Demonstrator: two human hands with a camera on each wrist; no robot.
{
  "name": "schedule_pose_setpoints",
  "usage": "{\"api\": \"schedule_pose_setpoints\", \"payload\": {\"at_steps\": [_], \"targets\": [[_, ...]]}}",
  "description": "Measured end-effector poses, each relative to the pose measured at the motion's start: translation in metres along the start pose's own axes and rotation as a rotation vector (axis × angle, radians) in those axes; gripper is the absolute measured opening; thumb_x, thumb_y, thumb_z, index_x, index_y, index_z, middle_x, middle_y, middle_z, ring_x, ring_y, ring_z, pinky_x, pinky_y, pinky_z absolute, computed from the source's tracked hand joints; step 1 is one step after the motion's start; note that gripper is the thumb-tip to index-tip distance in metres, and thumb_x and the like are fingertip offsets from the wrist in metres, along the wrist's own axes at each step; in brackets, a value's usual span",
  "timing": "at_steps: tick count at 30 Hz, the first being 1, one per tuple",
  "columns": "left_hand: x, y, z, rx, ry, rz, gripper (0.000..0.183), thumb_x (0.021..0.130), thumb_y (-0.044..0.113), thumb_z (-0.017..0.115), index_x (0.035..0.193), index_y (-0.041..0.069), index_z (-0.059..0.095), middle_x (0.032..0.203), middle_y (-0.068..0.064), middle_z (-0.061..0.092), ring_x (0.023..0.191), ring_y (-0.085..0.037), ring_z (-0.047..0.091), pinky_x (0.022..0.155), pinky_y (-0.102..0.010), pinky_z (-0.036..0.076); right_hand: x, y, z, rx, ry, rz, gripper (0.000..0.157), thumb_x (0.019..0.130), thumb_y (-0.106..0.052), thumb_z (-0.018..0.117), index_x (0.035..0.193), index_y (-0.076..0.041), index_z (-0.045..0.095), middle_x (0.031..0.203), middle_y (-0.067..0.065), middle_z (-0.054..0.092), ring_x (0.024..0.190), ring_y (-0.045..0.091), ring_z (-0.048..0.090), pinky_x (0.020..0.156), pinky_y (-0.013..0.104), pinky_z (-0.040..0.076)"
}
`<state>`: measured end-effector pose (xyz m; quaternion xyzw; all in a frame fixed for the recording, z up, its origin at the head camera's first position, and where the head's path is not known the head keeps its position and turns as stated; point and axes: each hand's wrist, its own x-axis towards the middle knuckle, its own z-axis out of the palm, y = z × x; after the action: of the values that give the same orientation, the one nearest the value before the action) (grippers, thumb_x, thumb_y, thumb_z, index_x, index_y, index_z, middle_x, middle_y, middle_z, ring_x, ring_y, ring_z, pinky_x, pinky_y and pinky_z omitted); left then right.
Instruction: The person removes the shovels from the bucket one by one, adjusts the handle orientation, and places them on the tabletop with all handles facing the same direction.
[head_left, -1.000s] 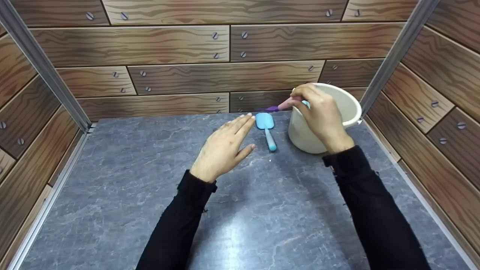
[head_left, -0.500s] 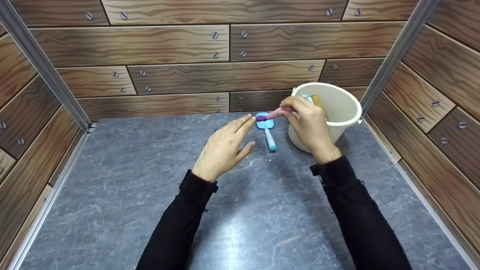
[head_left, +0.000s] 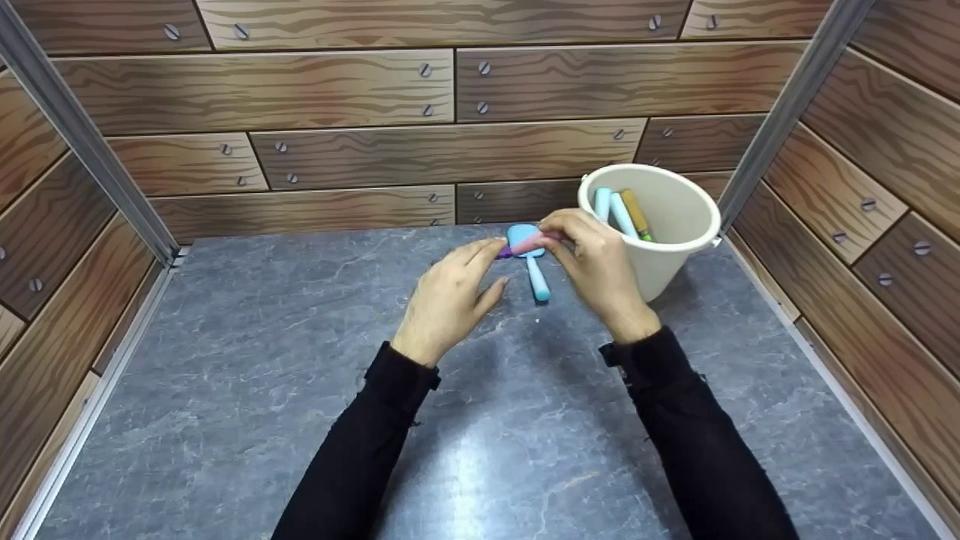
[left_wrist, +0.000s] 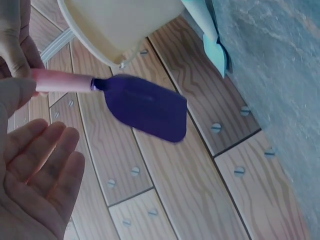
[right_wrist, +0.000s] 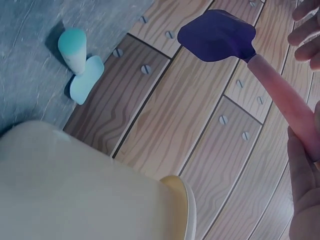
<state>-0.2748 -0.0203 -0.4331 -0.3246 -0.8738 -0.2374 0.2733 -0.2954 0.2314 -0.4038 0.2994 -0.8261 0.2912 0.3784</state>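
My right hand [head_left: 596,266] holds a small spatula [left_wrist: 145,107] by its pink handle, the purple blade pointing left. In the head view the blade is partly hidden behind the fingertips of my left hand [head_left: 450,300]. That left hand hovers beside the spatula, fingers extended and thumb apart; in the left wrist view its palm shows with nothing in it. Whether its thumb touches the handle I cannot tell. Below and behind the held spatula, a light blue spatula [head_left: 538,279] lies on the grey surface, its blade towards the back wall.
A cream bucket [head_left: 664,270] stands at the back right, close to my right hand. Inside it are two light blue handles [head_left: 622,215] and a mustard-coloured handle [head_left: 634,210]. Wood-patterned walls [head_left: 360,90] enclose the grey marbled tabletop [head_left: 247,360] at the back and sides.
My right hand has carried the pink-handled spatula left and down, from over the bucket's rim to my left hand. The handles in the bucket have come into view. My left hand has barely moved.
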Motion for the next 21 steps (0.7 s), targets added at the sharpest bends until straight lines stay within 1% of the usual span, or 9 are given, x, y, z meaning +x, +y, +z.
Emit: {"api": "schedule_pose_setpoints", "payload": {"at_steps": [3,6,8,13,15,21], "targets": [[-0.001,0.002,0.003,-0.016,0.024,-0.019,0.051,0.113,0.025,0.082,0.159,0.006,0.071,0.154,-0.014,0.080,0.142,-0.033,0.078,0.125,-0.046,0.065,-0.002,-0.002,0.004,0.015,0.008,-0.003,0.022,0.101,-0.014,0.090,0.116,0.000,0.084,0.117,0.015,0.087,0.106,0.029,0.083,0.099,0.032,0.070],[0.000,0.004,0.006,-0.034,0.023,-0.046,0.050,0.112,0.026,0.083,0.157,0.006,0.072,0.153,-0.013,0.080,0.141,-0.033,0.078,0.124,-0.046,0.065,-0.005,-0.003,0.006,0.029,0.016,-0.001,0.021,0.101,-0.013,0.090,0.115,0.001,0.084,0.118,0.016,0.087,0.106,0.030,0.084,0.100,0.028,0.069],[0.002,0.004,0.008,-0.049,0.011,-0.064,0.050,0.111,0.026,0.084,0.157,0.007,0.072,0.153,-0.013,0.080,0.142,-0.033,0.078,0.125,-0.046,0.065,-0.007,-0.002,0.006,0.030,0.018,0.007,0.021,0.101,-0.013,0.089,0.116,0.002,0.084,0.119,0.017,0.087,0.107,0.030,0.084,0.102,0.025,0.069],[0.008,0.003,0.014,-0.091,-0.030,-0.100,0.052,0.110,0.025,0.086,0.157,0.008,0.072,0.153,-0.013,0.080,0.142,-0.033,0.078,0.125,-0.046,0.064,-0.013,-0.001,0.008,0.038,0.023,0.039,0.023,0.101,-0.014,0.089,0.117,0.002,0.084,0.120,0.020,0.087,0.110,0.032,0.085,0.104,0.023,0.069],[0.011,0.001,0.017,-0.104,-0.041,-0.105,0.052,0.109,0.023,0.087,0.156,0.007,0.072,0.152,-0.013,0.080,0.141,-0.033,0.078,0.124,-0.046,0.065,-0.014,0.000,0.009,0.050,0.021,0.049,0.023,0.102,-0.013,0.089,0.118,0.002,0.084,0.121,0.020,0.087,0.111,0.033,0.085,0.104,0.023,0.068],[0.016,-0.004,0.023,-0.122,-0.065,-0.104,0.049,0.108,0.017,0.088,0.153,0.006,0.074,0.147,-0.014,0.082,0.137,-0.033,0.080,0.121,-0.045,0.067,-0.015,-0.001,0.014,0.112,0.014,0.075,0.022,0.103,-0.012,0.088,0.118,0.002,0.084,0.120,0.020,0.086,0.109,0.032,0.084,0.104,0.017,0.066]]}}
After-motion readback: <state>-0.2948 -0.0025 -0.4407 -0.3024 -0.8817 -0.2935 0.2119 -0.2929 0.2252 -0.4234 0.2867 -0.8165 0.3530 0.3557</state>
